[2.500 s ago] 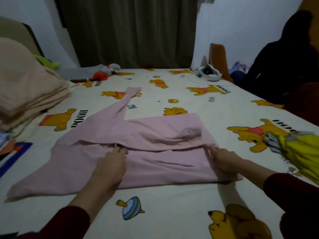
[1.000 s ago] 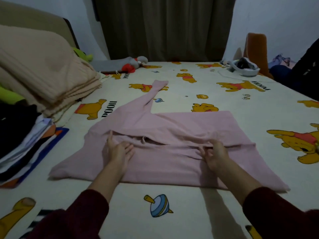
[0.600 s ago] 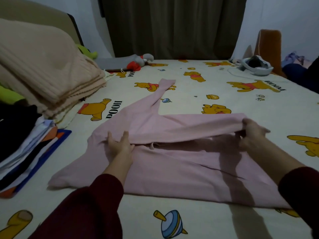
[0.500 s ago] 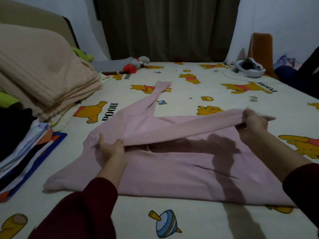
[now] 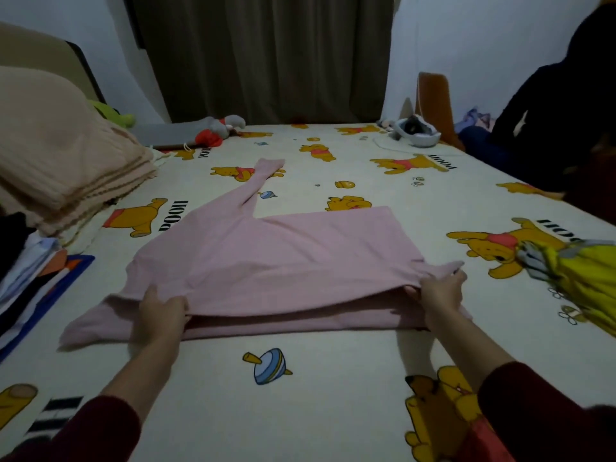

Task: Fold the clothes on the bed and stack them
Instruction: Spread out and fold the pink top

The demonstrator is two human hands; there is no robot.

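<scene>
- Dim room; white walls (image 5: pixel 466 45).
- Dark curtain (image 5: pixel 263 55) hung behind the bed (image 5: pixel 333 411).
- Cartoon-bear sheet covered it.
- Tan headboard (image 5: pixel 50 58) stood at left.
- Orange chair (image 5: pixel 436 95) at far right.

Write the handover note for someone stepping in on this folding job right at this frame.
Left hand and right hand each grip the folded-over edge of the pink top, which lies flat mid-bed, one sleeve pointing away.
Done: a lengthwise fold is brought toward the near edge.
Left: lay that fold down, tuck both sleeves, fold it smaller, then add it to the stacked clothes at left. The yellow garment at right is unfolded.
</scene>
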